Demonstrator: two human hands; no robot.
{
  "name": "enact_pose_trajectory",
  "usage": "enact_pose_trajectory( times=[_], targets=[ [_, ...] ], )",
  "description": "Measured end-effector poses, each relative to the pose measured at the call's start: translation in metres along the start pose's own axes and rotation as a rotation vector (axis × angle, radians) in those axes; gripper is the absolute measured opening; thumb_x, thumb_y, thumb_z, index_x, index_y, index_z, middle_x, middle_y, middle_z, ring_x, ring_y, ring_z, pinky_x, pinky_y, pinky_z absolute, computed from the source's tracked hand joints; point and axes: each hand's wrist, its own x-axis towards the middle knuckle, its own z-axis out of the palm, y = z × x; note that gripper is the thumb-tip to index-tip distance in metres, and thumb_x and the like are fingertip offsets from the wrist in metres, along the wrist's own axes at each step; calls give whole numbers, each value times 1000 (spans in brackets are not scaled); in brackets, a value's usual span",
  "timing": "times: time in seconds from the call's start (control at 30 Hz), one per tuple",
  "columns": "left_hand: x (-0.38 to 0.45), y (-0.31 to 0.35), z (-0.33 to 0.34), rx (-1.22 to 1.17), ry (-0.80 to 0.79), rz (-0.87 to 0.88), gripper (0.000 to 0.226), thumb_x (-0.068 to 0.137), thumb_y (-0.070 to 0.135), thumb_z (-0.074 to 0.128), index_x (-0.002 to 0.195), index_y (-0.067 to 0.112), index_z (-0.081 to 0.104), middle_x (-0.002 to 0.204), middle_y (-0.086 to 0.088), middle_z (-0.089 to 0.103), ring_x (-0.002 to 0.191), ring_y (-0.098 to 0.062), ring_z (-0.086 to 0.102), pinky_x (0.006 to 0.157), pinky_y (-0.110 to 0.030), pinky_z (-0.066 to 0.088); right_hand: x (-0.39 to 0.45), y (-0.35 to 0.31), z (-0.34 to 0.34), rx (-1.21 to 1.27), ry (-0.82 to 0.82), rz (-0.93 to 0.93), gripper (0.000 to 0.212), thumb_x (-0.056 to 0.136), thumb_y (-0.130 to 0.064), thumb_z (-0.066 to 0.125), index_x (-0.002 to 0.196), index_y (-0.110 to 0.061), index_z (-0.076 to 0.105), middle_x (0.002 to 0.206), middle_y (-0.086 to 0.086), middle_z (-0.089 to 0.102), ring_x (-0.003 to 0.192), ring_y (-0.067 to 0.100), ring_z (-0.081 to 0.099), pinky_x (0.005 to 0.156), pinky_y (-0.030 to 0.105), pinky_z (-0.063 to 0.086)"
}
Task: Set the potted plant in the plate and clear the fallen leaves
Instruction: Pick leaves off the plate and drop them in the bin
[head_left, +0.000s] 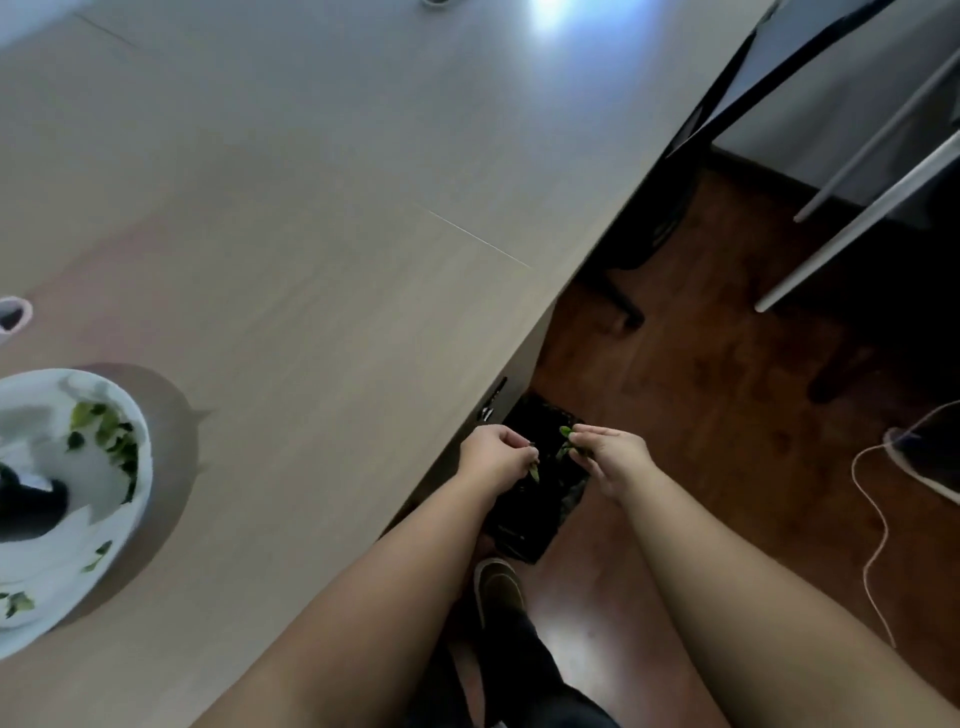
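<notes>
Both my hands hang past the table's edge, above a black-lined bin (540, 499) on the floor. My left hand (496, 452) pinches a small green leaf (534, 472) that points down from its fingertips. My right hand (613, 457) holds green leaves (566, 432) between thumb and fingers. At the far left of the table stands the white plate (140, 467). A dark pot (26, 506) sits in it, partly cut off by the frame. Several green leaves (111, 436) lie in the plate or hang over it.
The pale wooden table (311, 234) fills the left and middle. To the right is dark wood floor with chair legs (857, 223), a black chair base (623, 306) and a white cable (872, 519). My shoe (498, 582) stands beside the bin. A cable hole (13, 314) is in the tabletop.
</notes>
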Motion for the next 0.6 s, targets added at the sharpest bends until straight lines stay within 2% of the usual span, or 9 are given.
enact_pose_trajectory(
  times=[0.07, 0.17, 0.23, 0.37, 0.47, 0.6],
  targets=[
    [14, -2, 9, 51, 3, -16, 7, 78, 24, 75, 80, 17, 74, 73, -3, 73, 68, -19, 70, 71, -30, 60, 13, 0, -1, -19, 27, 23, 21, 83, 13, 61, 103, 11, 64, 83, 14, 63, 72, 19, 60, 53, 18, 57],
    [32, -9, 18, 103, -35, -29, 16, 85, 22, 69, 99, 16, 72, 88, -3, 71, 66, -12, 65, 55, -16, 50, 28, 3, -4, -81, 47, 98, 23, 88, 9, 56, 109, 9, 65, 92, 16, 62, 78, 24, 61, 66, 29, 57],
    [44, -16, 22, 124, -32, -40, 24, 88, 20, 65, 111, 16, 70, 102, -4, 70, 79, -14, 66, 62, -16, 45, 35, 4, -5, -122, 42, 147, 28, 92, 3, 51, 118, 6, 61, 105, 17, 62, 87, 27, 61, 68, 30, 54],
    [58, -31, 26, 81, -64, -78, 26, 94, 13, 55, 117, 11, 68, 117, -17, 69, 82, -22, 64, 67, -19, 45, 43, 8, -6, -178, 14, 169, 39, 96, 0, 40, 133, 1, 50, 133, 18, 53, 117, 33, 55, 90, 35, 48],
    [57, -35, 19, 68, -48, -82, 27, 95, 12, 52, 116, 12, 68, 115, -18, 69, 85, -23, 60, 74, -28, 46, 43, 8, -8, -188, -8, 162, 42, 96, 3, 38, 137, -2, 48, 139, 19, 50, 124, 32, 52, 94, 34, 45],
    [39, -27, 0, 21, -21, -80, 29, 92, 13, 53, 116, 14, 69, 90, -12, 68, 74, -22, 58, 64, -25, 43, 34, -1, -7, -167, -30, 145, 50, 96, 8, 36, 143, -7, 39, 142, 23, 45, 130, 36, 48, 104, 40, 41]
  ],
)
